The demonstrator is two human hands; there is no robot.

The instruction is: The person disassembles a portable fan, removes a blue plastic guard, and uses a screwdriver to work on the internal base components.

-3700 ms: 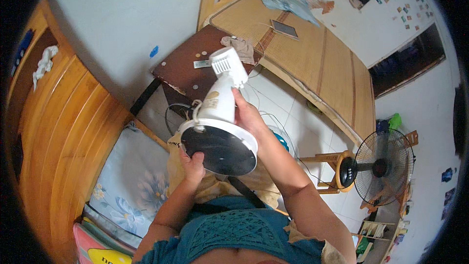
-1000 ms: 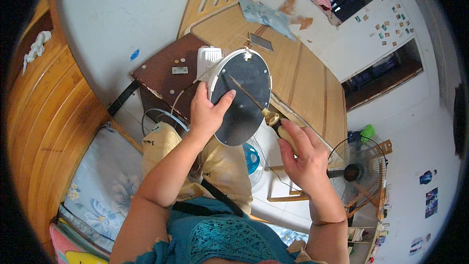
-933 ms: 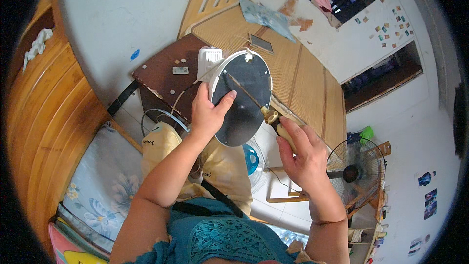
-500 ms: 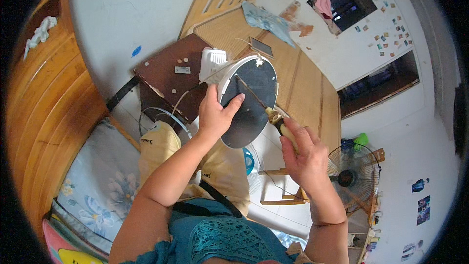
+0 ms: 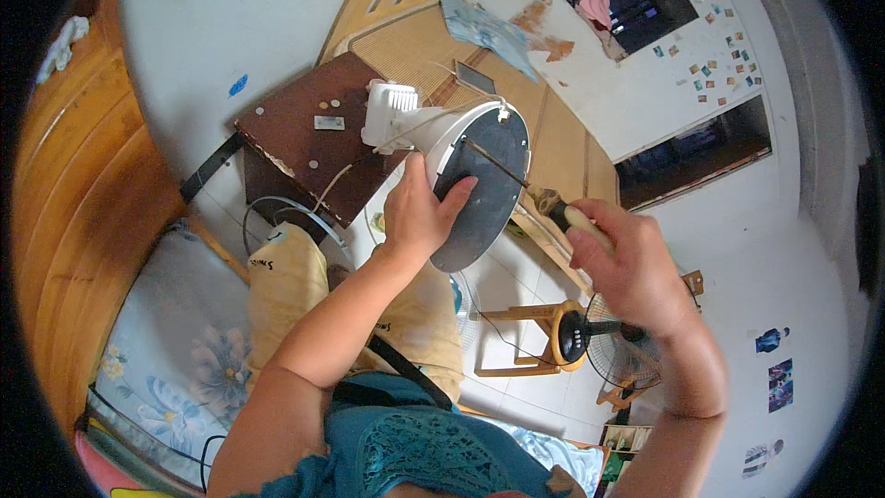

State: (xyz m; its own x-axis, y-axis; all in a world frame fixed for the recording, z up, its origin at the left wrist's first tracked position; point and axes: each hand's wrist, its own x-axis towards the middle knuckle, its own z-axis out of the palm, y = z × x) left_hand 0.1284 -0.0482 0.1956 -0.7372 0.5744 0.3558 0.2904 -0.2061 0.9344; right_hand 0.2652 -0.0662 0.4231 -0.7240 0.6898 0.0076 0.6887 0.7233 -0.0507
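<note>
My left hand (image 5: 419,212) grips the rim of a white appliance base (image 5: 448,136), its thumb pressed on the oval dark bottom plate (image 5: 489,194). The plate is turned up towards me, with small screw points along its edge. A white ribbed housing (image 5: 392,111) joins the base's far left side. In my right hand (image 5: 627,254) is a long screwdriver (image 5: 502,166) with a pale yellow and dark handle. Its shaft slants up to the left, and the tip meets the plate near its upper left edge. Whether the tip sits in a screw I cannot tell.
A brown table (image 5: 304,124) with small round pieces stands at the far left, beside a mat-covered bed (image 5: 562,143). On the floor are a wooden stool (image 5: 544,314) and a black standing fan (image 5: 627,337). A cable (image 5: 336,180) runs from the appliance.
My right hand has moved to the right and slightly up, its wrist turned, with the screwdriver still on the plate. The base is tilted more edge-on. The whole view has shifted a little.
</note>
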